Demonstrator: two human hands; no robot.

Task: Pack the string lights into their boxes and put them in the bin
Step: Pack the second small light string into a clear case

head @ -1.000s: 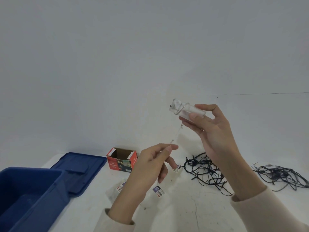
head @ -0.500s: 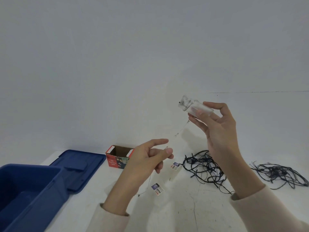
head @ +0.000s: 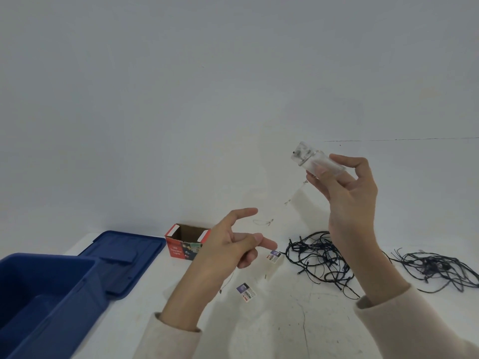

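Note:
My right hand is raised above the table, shut on a clear plastic battery case. A thin wire light string hangs from the case down to my left hand. That hand's forefinger and thumb are apart and its other fingers are curled; the wire passes them and dangles below the palm. A red open box stands behind my left hand. Two tangles of black string lights lie on the white table. The blue bin stands open at the lower left.
The bin's blue lid lies flat between the bin and the red box. Two small clear packets with printed labels rest on the table near my left hand. A plain wall fills the background.
My left thumb and forefinger, pinched on the wire before, have parted. My right hand has moved the case up and to the right, and the wire now hangs slack in a loop.

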